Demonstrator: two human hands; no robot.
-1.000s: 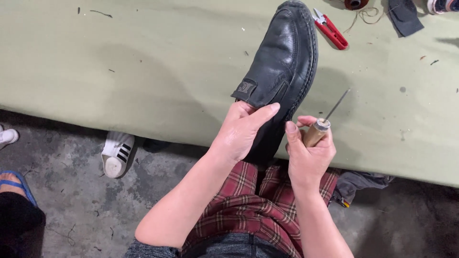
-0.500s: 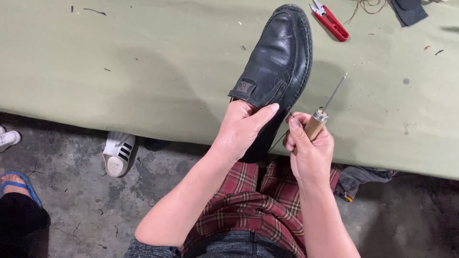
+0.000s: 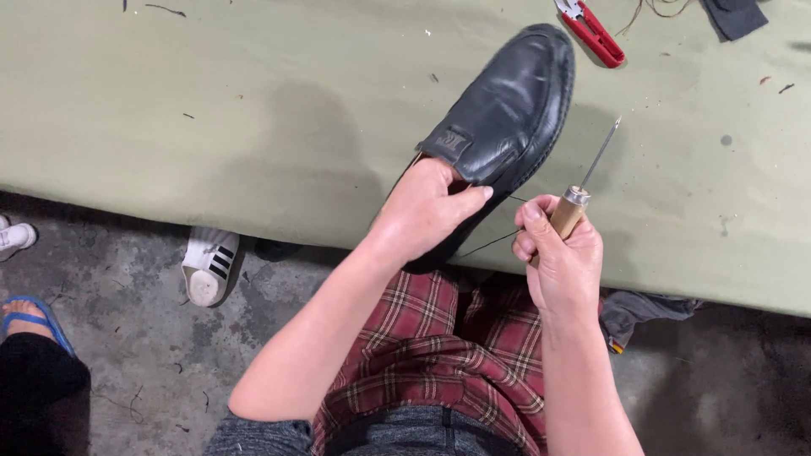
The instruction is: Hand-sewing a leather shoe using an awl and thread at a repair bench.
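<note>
The green tabletop fills the upper part of the view, its near edge running just above the person's lap, which is covered in red plaid cloth. On it lies a black leather loafer, toe pointing away and to the right, heel hanging over the edge toward the person. The left hand closes around the heel end, fingers curled over the shoe's opening, pinning it in place. The right hand sits just beside the shoe's outer side, its grip closed tight on the wooden handle of a stitching awl whose steel needle angles up and away, clear of the leather. A thin dark thread runs from the sole edge toward that hand. This looks like a pause between stitches along the sole seam; the next move likely calls for turning the point back to the welt and lining it up squarely. Red thread snips lie well apart, beyond the toe.
</note>
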